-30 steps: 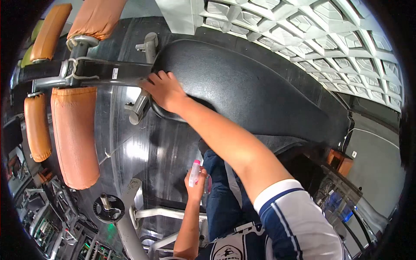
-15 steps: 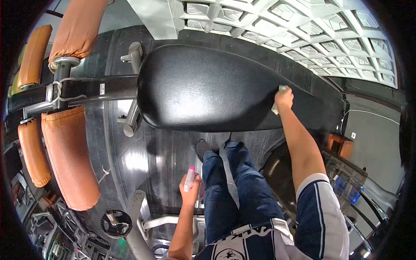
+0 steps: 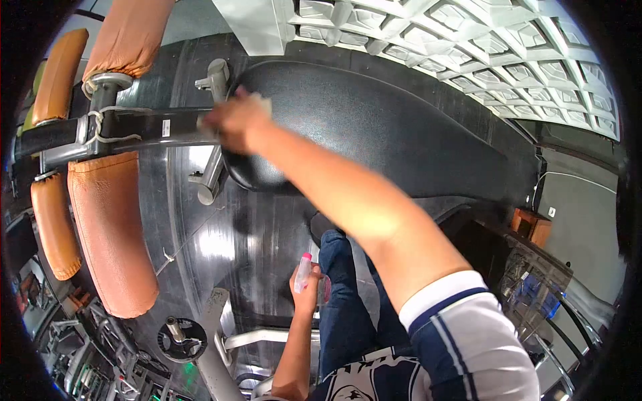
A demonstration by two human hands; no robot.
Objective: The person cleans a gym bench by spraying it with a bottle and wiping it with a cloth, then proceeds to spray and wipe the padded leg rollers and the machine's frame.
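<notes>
The black padded bench point(image 3: 374, 130) stretches across the upper middle, its surface shiny. My right hand point(image 3: 242, 125) is over the bench's left end, near the metal beam. It is smeared by motion, and a pale cloth point(image 3: 265, 104) shows at its edge, pressed between hand and pad as far as I can see. Low in front of my legs, my left hand point(image 3: 306, 286) is closed round a clear spray bottle point(image 3: 303, 273) with a pink tip. Part of the bottle is hidden by the fingers.
Orange-brown padded rollers point(image 3: 110, 234) sit on the black beam point(image 3: 177, 127) at the left. A white lattice panel point(image 3: 461, 53) stands behind the bench. A handwheel point(image 3: 181, 339) and white frame tubes point(image 3: 261, 337) are at lower left, a wooden box point(image 3: 531, 227) at right.
My right hand has swept with the cloth from the bench's right part to its left end. My left hand still holds the spray bottle, shifted slightly right in view.
</notes>
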